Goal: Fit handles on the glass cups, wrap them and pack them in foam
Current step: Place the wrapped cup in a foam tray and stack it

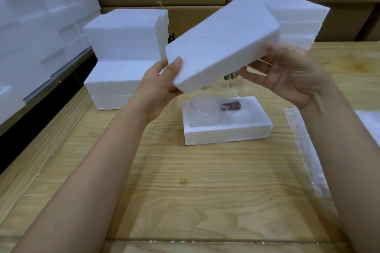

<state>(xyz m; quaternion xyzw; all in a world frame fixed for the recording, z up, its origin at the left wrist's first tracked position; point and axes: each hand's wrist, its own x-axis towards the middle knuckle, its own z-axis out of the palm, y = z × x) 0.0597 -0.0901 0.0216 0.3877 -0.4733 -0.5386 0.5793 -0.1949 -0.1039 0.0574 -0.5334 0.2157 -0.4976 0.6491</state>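
I hold the lid (222, 41) tilted in the air, left hand (160, 88) gripping its near corner, right hand (287, 76) clasping its right edge; the tray (226, 131) lies on the table (185, 191) just below, about midway between the hands, long axis left to right, the wrapped cup (205, 113) bedded in it; the lid slants up and away, so I judge it needs levelling to match. Foam stacks (125, 35) stand behind left, wrap (304, 146) lies right; neither bars the way down.
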